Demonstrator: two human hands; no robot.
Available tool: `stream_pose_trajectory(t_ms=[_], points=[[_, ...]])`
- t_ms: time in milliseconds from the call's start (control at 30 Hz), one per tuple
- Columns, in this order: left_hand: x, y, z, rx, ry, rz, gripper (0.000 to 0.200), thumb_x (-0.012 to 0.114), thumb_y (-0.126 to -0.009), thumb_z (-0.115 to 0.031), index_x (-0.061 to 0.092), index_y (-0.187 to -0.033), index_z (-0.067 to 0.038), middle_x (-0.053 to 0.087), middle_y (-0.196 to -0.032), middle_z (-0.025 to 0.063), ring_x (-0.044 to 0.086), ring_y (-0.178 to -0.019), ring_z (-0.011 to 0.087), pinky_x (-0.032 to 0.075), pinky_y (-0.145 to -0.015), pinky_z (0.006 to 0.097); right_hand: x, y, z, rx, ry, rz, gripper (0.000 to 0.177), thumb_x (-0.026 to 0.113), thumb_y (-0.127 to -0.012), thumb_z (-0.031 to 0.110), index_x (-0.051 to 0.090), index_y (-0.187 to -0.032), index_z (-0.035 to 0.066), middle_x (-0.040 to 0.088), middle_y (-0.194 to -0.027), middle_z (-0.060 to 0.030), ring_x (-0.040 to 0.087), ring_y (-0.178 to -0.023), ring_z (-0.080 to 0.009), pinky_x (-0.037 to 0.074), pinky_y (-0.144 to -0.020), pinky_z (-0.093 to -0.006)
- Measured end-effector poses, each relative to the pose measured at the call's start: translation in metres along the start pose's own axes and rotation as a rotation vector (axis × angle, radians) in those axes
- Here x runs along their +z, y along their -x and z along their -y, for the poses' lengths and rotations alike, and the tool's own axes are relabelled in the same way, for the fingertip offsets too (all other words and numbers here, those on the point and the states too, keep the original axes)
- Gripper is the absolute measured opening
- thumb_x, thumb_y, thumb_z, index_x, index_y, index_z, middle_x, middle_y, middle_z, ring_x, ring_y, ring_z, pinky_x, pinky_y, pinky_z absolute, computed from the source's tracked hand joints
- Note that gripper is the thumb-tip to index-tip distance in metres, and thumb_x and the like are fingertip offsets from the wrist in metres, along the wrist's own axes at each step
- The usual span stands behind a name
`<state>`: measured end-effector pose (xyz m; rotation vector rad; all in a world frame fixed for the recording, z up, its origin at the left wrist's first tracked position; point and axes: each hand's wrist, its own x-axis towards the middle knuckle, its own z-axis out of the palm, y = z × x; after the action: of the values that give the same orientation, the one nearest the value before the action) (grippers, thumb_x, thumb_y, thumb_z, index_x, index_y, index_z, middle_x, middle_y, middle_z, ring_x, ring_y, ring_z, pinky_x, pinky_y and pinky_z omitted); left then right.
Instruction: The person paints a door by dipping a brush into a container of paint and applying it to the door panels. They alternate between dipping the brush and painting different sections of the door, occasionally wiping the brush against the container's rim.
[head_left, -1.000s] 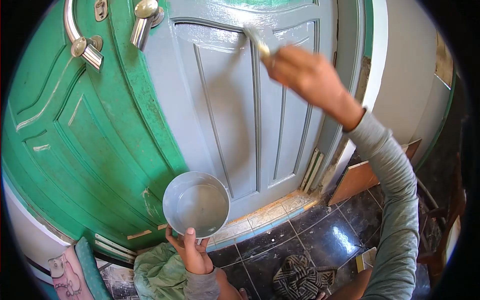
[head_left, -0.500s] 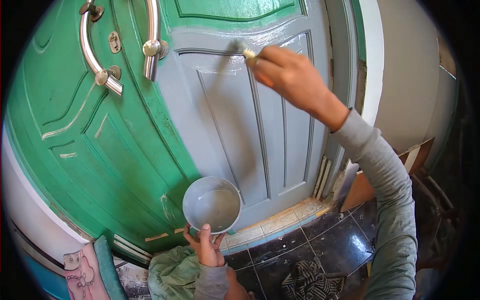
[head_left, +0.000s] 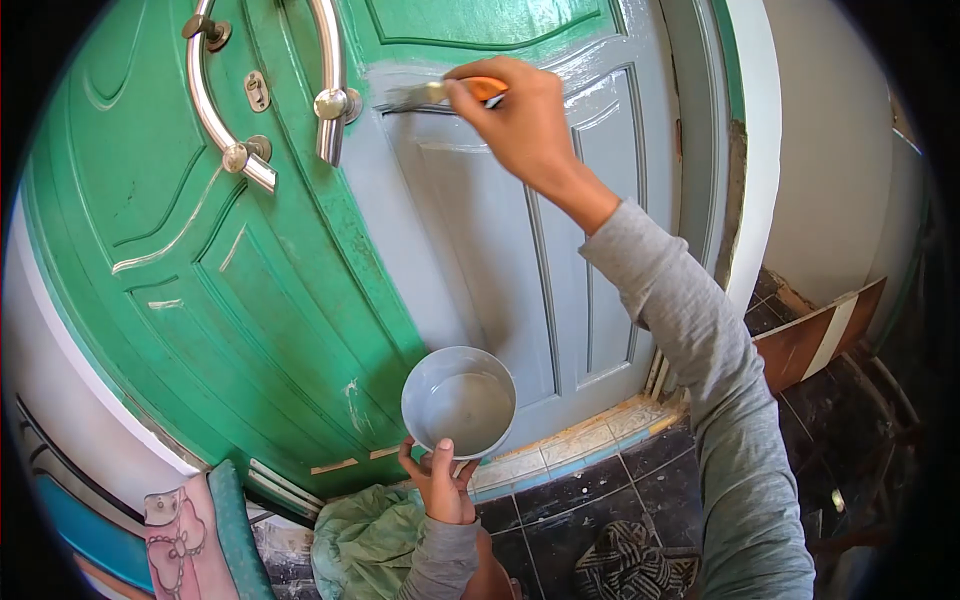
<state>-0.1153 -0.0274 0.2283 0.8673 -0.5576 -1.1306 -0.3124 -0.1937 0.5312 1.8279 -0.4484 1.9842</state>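
Observation:
My right hand [head_left: 525, 115] grips the orange handle of a paintbrush [head_left: 430, 95]. Its bristles touch the door at the upper left of the grey panel moulding, near the metal handle. Below, my left hand [head_left: 443, 482] holds a round tub of grey paint [head_left: 460, 402] by its near rim, thumb over the edge and fingers underneath. Grey paint covers the lower part of the right door leaf [head_left: 480, 290]; wet shine shows on its upper moulding. Above that, the leaf is green.
The left door leaf [head_left: 250, 300] is green. Two curved metal handles [head_left: 330, 80] stand out near the brush. A green cloth [head_left: 365, 545] and a patterned rag [head_left: 630, 565] lie low down. A brown board [head_left: 820, 335] leans at right over dark floor tiles [head_left: 570, 500].
My right hand has swept the brush leftward along the moulding, toward the metal handle. The view has shifted a little, while my left hand keeps the tub low before the door.

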Motion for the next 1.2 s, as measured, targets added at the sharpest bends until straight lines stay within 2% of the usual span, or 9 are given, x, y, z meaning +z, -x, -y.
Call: stream_pose_trajectory(t_ms=[133,167,300,533,633,733,933,1100,1200], points=[[-0.003,-0.004,-0.001,0.004,0.000,0.012,0.080,0.075,-0.085,-0.027,0.022,-0.143,-0.020,0.048,-0.121,0.0070,0.056,-0.112,0.0247,0.057,-0.082,0.0466,-0.002,0.008,0.010,0.089,-0.099,-0.119,0.017,0.073,-0.083,0.015,0.074,-0.088,-0.001,0.072,-0.082,-0.0147,0.070,-0.068,-0.0232,0.057,-0.067,-0.0317],[-0.004,-0.006,-0.001,0.001,0.000,0.004,0.080,0.075,-0.085,-0.027,0.021,-0.144,-0.020,0.048,-0.122,0.0074,0.056,-0.112,0.0248,0.057,-0.082,0.0468,0.004,0.009,0.009,0.067,-0.141,-0.122,0.016,0.073,-0.087,0.015,0.077,-0.094,0.002,0.070,-0.069,-0.0058,0.064,-0.058,-0.0096,0.052,-0.055,-0.0218],[-0.002,-0.004,-0.006,0.005,0.003,-0.009,0.081,0.074,-0.085,-0.027,0.019,-0.145,-0.018,0.048,-0.125,0.0093,0.056,-0.114,0.0258,0.057,-0.084,0.0480,0.011,0.015,0.014,0.051,-0.021,-0.052,0.013,0.074,-0.080,0.014,0.075,-0.088,0.004,0.070,-0.079,-0.0117,0.067,-0.066,-0.0260,0.054,-0.063,-0.0348],[-0.006,0.000,-0.011,0.043,-0.021,0.035,0.082,0.070,-0.087,-0.031,0.018,-0.148,-0.018,0.045,-0.139,0.0121,0.055,-0.121,0.0317,0.056,-0.088,0.0529,-0.040,0.050,-0.005,-0.127,0.174,0.066,0.013,0.074,-0.081,0.013,0.074,-0.090,0.005,0.068,-0.078,-0.0086,0.065,-0.063,-0.0238,0.054,-0.060,-0.0322],[-0.007,0.001,-0.009,0.064,-0.078,0.040,0.076,0.067,-0.089,-0.040,0.024,-0.147,-0.016,0.041,-0.144,0.0120,0.054,-0.124,0.0365,0.054,-0.091,0.0548,-0.069,0.064,-0.030,-0.007,0.307,0.079,0.011,0.075,-0.081,0.012,0.074,-0.090,0.006,0.068,-0.078,-0.0077,0.064,-0.061,-0.0223,0.053,-0.059,-0.0317],[-0.006,0.003,-0.008,0.079,-0.075,0.035,0.076,0.067,-0.089,-0.041,0.024,-0.147,-0.016,0.041,-0.144,0.0116,0.052,-0.126,0.0367,0.054,-0.092,0.0548,-0.095,0.073,-0.027,-0.059,0.358,-0.062,0.010,0.075,-0.081,0.011,0.074,-0.090,0.006,0.068,-0.079,-0.0081,0.064,-0.061,-0.0217,0.053,-0.059,-0.0321],[-0.002,0.006,-0.004,0.076,-0.061,0.048,0.086,0.070,-0.086,-0.035,0.016,-0.150,-0.016,0.038,-0.146,0.0149,0.051,-0.126,0.0351,0.052,-0.094,0.0579,-0.068,0.111,-0.038,-0.180,0.384,0.091,0.016,0.076,-0.078,0.012,0.064,-0.086,0.005,0.058,-0.077,-0.0105,0.060,-0.063,-0.0287,0.049,-0.054,-0.0388],[-0.001,0.012,-0.007,0.078,-0.038,0.057,0.090,0.071,-0.085,-0.032,0.012,-0.152,-0.017,0.038,-0.145,0.0161,0.050,-0.127,0.0333,0.051,-0.096,0.0590,-0.071,0.228,-0.004,0.022,0.479,0.290,0.015,0.071,-0.080,0.007,0.057,-0.077,0.003,0.052,-0.071,-0.0096,0.057,-0.059,-0.0275,0.047,-0.049,-0.0394],[-0.002,0.010,-0.008,0.089,-0.044,0.063,0.090,0.072,-0.084,-0.032,0.013,-0.151,-0.017,0.039,-0.145,0.0159,0.049,-0.128,0.0334,0.051,-0.096,0.0591,-0.079,0.217,0.013,0.085,0.427,0.323,0.018,0.071,-0.079,0.008,0.055,-0.072,0.004,0.053,-0.069,-0.0107,0.058,-0.058,-0.0290,0.048,-0.049,-0.0410]])
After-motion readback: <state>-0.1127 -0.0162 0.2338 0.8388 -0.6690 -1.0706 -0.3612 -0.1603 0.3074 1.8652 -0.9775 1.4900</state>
